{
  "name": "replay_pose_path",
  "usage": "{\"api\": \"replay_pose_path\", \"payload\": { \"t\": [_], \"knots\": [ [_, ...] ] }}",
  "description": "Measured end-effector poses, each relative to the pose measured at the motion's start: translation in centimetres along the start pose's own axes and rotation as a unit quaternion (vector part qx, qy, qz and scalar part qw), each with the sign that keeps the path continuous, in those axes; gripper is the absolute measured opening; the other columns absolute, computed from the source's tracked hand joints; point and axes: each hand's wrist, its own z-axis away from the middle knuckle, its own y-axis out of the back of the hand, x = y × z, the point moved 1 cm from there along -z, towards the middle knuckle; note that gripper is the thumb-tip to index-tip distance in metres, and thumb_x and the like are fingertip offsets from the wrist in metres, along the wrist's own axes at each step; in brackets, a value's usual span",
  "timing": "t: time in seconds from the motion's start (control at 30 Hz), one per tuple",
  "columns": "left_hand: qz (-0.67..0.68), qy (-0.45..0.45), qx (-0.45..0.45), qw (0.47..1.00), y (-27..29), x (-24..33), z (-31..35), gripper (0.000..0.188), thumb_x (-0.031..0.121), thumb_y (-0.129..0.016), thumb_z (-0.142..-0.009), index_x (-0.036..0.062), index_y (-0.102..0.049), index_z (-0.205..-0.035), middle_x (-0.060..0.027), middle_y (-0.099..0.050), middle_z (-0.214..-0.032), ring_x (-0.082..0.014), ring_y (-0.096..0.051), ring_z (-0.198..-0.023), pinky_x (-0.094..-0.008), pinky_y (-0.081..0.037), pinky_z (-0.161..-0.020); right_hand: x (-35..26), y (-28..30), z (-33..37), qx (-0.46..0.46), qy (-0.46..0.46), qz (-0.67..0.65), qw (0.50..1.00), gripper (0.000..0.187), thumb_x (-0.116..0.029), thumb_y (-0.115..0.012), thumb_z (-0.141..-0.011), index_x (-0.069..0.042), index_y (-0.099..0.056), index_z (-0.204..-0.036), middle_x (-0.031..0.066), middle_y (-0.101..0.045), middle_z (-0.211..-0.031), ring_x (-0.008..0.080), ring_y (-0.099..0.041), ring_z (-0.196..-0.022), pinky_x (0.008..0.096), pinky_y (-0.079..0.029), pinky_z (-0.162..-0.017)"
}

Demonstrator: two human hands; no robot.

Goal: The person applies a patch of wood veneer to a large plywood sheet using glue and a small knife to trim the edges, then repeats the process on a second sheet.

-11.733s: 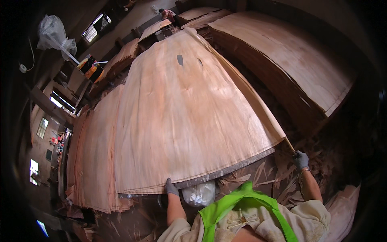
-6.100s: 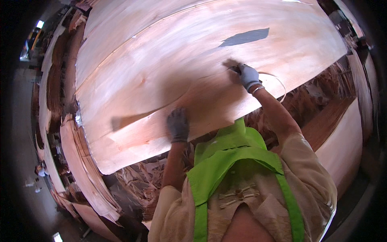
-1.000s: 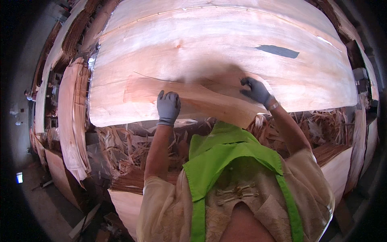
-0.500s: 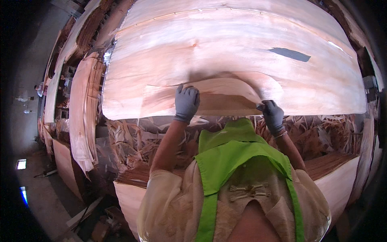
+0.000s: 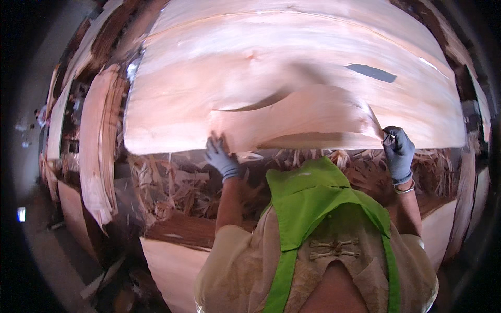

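Head view — right hand point(image 5: 398, 147) pinches the curled veneer strip point(image 5: 308, 112) toward three o'clock; left hand point(image 5: 223, 159), fingers spread, sits toward eight — uneven pulling could split it.

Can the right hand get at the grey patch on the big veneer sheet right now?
Probably yes: the grey patch lies beyond the right hand with bare veneer sheet between. But that hand seems to pinch the end of the raised strip, so it may need to let go first.
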Motion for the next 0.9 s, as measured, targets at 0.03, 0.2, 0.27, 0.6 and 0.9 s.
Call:
{"api": "replay_pose_path", "payload": {
  "t": [0.03, 0.2, 0.27, 0.6, 0.9],
  "knots": [
    [0.086, 0.023, 0.007, 0.996, -0.2, -2.1, -0.7, 0.067, 0.018, -0.059, -0.078, 0.0149, -0.030, -0.137, -0.0148, -0.035, -0.139, -0.0286, -0.036, -0.126, -0.0565, -0.019, -0.106, 0.3, 1.2, -0.2, 0.002, 0.006, 0.009, 1.000, 0.016, -0.001, -0.066, -0.072, -0.004, -0.059, -0.087, 0.0118, -0.062, -0.081, 0.0255, -0.062, -0.067, 0.0288, -0.048, -0.059],
    [0.003, -0.099, 0.037, 0.994, 2.6, 0.3, -4.9, 0.031, 0.013, -0.051, -0.084, 0.0200, -0.055, -0.114, -0.0043, -0.054, -0.117, -0.0245, -0.047, -0.117, -0.0549, -0.019, -0.107, 6.8, 6.1, 1.3, -0.016, -0.073, 0.067, 0.995, 0.018, 0.004, -0.062, -0.070, -0.005, -0.059, -0.086, 0.0104, -0.063, -0.085, 0.0254, -0.061, -0.070, 0.0291, -0.048, -0.062],
    [-0.092, -0.192, 0.094, 0.972, 6.8, 6.0, -6.1, 0.022, 0.019, -0.051, -0.084, 0.0196, -0.064, -0.101, -0.0028, -0.059, -0.104, -0.0247, -0.050, -0.114, -0.0548, -0.017, -0.107, 11.0, 7.4, 1.8, -0.018, -0.086, 0.054, 0.995, 0.022, 0.008, -0.060, -0.068, -0.003, -0.059, -0.087, 0.0115, -0.062, -0.089, 0.0280, -0.061, -0.075, 0.0308, -0.049, -0.067],
    [-0.095, -0.387, 0.033, 0.917, 1.2, 32.6, -15.2, 0.014, 0.011, -0.054, -0.075, 0.0143, -0.060, -0.088, -0.0056, -0.061, -0.090, -0.0279, -0.055, -0.104, -0.0554, -0.021, -0.104, 44.8, 11.4, 0.1, -0.022, -0.242, -0.096, 0.965, 0.024, 0.000, -0.068, -0.076, 0.000, -0.057, -0.097, 0.0032, -0.061, -0.086, 0.0113, -0.051, -0.078, 0.0248, -0.045, -0.072],
    [-0.266, -0.216, -0.186, 0.921, -13.4, 43.4, -23.1, 0.015, 0.027, -0.057, -0.080, 0.0207, -0.064, -0.091, -0.0064, -0.067, -0.086, -0.0245, -0.061, -0.091, -0.0545, -0.025, -0.101, 63.7, 3.6, -7.2, -0.057, -0.322, -0.001, 0.945, 0.034, -0.023, -0.071, -0.069, -0.006, -0.060, -0.096, 0.0176, -0.065, -0.089, 0.0355, -0.061, -0.084, 0.0390, -0.048, -0.070]
  ]
}}
